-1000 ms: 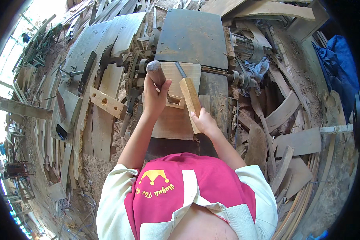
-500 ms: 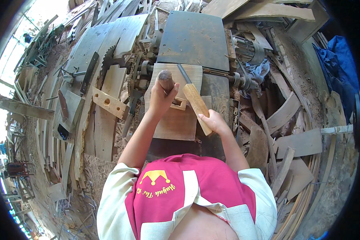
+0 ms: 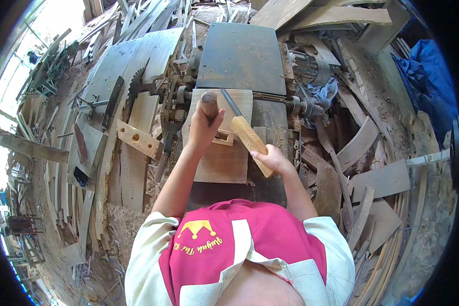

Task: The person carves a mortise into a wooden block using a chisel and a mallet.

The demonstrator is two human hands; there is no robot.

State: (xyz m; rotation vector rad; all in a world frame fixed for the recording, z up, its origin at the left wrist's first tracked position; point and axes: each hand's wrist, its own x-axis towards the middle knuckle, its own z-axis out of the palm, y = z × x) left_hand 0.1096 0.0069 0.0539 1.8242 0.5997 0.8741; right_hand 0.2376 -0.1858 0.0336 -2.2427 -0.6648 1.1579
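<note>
My left hand (image 3: 205,126) is wrapped round an upright, dark brown rounded wooden handle (image 3: 209,104); its lower end is hidden by the hand. Just right of that hand, a small wooden piece with a rectangular slot (image 3: 223,137) lies on a pale wooden board (image 3: 222,166). My right hand (image 3: 274,158) grips the near part of a long, light wooden block (image 3: 250,140), which slants up to the left. A dark metal bar (image 3: 231,103) lies in line with the block's far end; whether they are joined I cannot tell.
The board rests on a machine with a dark metal table (image 3: 242,58). To the left are a toothed saw blade (image 3: 136,79), a drilled wooden strip (image 3: 139,139) and a phone-like dark object (image 3: 80,176). A motor (image 3: 308,66), a blue tarp (image 3: 426,76) and scrap boards (image 3: 380,181) lie right.
The whole view has shifted slightly, with the far machine table lower in the picture. Both hands keep their grips, and the wooden block stays at much the same slant.
</note>
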